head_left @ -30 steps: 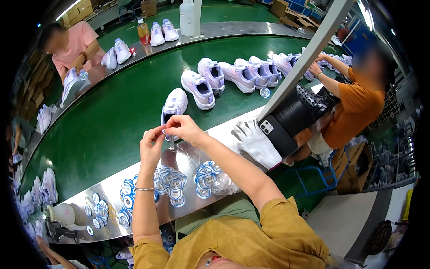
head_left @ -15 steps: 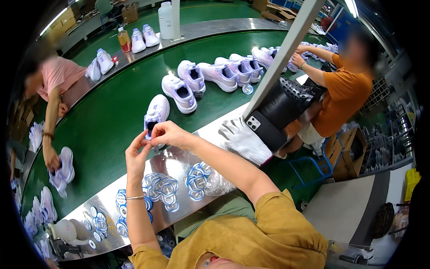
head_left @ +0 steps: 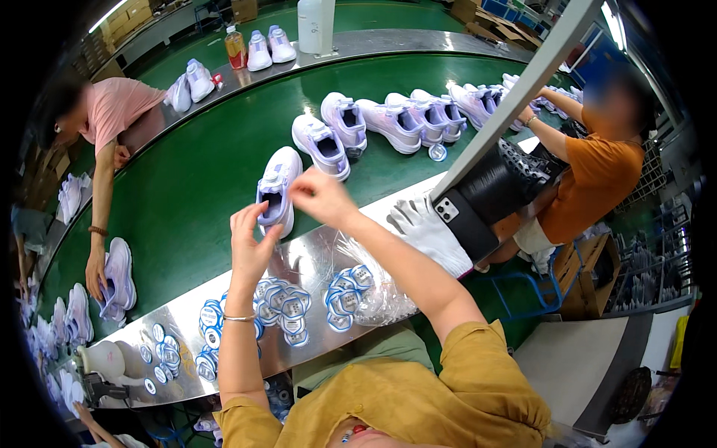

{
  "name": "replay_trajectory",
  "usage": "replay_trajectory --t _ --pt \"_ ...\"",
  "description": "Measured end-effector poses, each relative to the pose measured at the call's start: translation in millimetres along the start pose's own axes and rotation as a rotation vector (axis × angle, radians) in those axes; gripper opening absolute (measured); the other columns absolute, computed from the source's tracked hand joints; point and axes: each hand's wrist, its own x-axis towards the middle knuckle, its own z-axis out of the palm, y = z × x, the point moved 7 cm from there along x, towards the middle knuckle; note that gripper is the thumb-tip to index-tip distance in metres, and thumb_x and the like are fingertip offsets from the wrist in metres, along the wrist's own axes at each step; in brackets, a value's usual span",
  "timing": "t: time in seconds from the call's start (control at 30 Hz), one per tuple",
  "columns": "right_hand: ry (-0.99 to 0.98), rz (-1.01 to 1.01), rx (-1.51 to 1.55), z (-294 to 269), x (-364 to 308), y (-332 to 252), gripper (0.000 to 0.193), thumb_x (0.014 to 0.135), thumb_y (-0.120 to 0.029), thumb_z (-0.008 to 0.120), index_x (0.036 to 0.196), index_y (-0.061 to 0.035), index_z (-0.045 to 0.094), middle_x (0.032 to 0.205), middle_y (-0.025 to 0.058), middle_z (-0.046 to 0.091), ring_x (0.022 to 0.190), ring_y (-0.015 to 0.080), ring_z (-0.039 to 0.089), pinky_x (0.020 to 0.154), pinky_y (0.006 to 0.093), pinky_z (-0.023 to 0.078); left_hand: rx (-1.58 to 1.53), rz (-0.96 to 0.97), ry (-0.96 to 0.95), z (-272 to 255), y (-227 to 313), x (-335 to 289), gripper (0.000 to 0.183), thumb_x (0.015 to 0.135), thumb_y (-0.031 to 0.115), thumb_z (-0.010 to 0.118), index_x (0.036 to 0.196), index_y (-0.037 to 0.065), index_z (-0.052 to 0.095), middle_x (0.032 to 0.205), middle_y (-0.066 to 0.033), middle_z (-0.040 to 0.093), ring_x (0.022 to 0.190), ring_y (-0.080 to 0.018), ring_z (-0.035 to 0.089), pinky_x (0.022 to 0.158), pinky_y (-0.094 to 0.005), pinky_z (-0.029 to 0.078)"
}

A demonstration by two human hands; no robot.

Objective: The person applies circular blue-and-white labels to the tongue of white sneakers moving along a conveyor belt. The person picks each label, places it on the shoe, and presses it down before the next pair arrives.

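A white and lilac sneaker (head_left: 281, 173) stands on the green belt just beyond my hands. My left hand (head_left: 251, 243) is beside its heel, thumb and fingers apart, with nothing visible between them. My right hand (head_left: 326, 198) is over the sneaker's right side, its fingers pinched and blurred; anything in them is too small to make out. Nearer me, round blue and white tags (head_left: 282, 305) lie in overlapping piles on the metal ledge (head_left: 299, 257). Thin clear plastic strands (head_left: 381, 299) are heaped beside another pile of tags (head_left: 348, 293).
More sneakers (head_left: 321, 145) line the green belt (head_left: 202, 172) toward the right. White gloves (head_left: 429, 235) and a phone (head_left: 464, 228) lie right of my forearm, by a slanting metal post (head_left: 515, 104). A person in pink reaches to sneakers (head_left: 119, 276) at left; another in orange works at right.
My fingertips, together in front of the sneaker before, have separated. My right hand has risen alongside the sneaker and my left has opened. The whole view has shifted, moving the scene rightward.
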Motion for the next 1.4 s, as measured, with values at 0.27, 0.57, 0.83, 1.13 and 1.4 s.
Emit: replay_trajectory --t 0.27,0.57,0.83,1.13,1.4 --pt "0.075 0.162 -0.662 -35.2 22.1 70.3 0.024 0.077 -0.019 0.065 0.097 -0.0073 0.060 0.106 0.0203 0.052 0.092 0.0394 0.055 0.078 0.0462 0.046 0.426 -0.316 -0.046 27.0 -46.7 -8.9 0.026 0.080 0.022 0.066 0.097 0.005 0.057 0.104 -0.0193 0.060 0.085 -0.0392 0.061 0.070 -0.0465 0.049" --pt "-0.008 0.024 -0.158 44.5 7.8 12.2 0.028 0.078 -0.017 0.064 0.101 -0.0016 0.061 0.100 0.0214 0.057 0.091 0.0367 0.058 0.081 0.0408 0.047 0.405 -0.390 0.016 -7.4 -66.0 0.3 0.066 0.073 0.033 0.074 0.127 0.005 0.049 0.114 -0.0181 0.056 0.102 -0.0334 0.057 0.082 -0.0402 0.048" --pt "0.068 0.399 -0.134 -111.6 -80.0 27.9 0.013 0.079 -0.009 0.062 0.088 -0.0001 0.066 0.076 0.0123 0.065 0.072 0.0236 0.063 0.066 0.0323 0.048 0.082 -0.412 0.252 -81.4 -9.8 -92.1 0.022 0.084 0.002 0.062 0.105 -0.002 0.060 0.098 -0.0133 0.063 0.076 -0.0190 0.061 0.070 -0.0295 0.049" --pt "-0.222 0.368 -0.716 -45.2 -100.4 35.8 0.021 0.076 -0.022 0.063 0.081 -0.0018 0.067 0.088 0.0171 0.065 0.084 0.0329 0.063 0.075 0.0418 0.049 -0.080 0.025 -0.137 70.8 112.0 -124.6 0.023 0.079 0.000 0.059 0.102 -0.003 0.058 0.104 -0.0176 0.062 0.095 -0.0334 0.059 0.083 -0.0392 0.047" --pt "0.059 0.197 -0.539 -66.9 -106.3 35.6 0.017 0.077 -0.020 0.064 0.076 -0.0032 0.065 0.080 0.0138 0.063 0.071 0.0310 0.061 0.067 0.0397 0.049 0.018 0.140 -0.231 125.9 140.8 -124.4 0.040 0.079 0.010 0.062 0.114 -0.006 0.053 0.120 -0.0228 0.054 0.116 -0.0360 0.050 0.097 -0.0420 0.040"
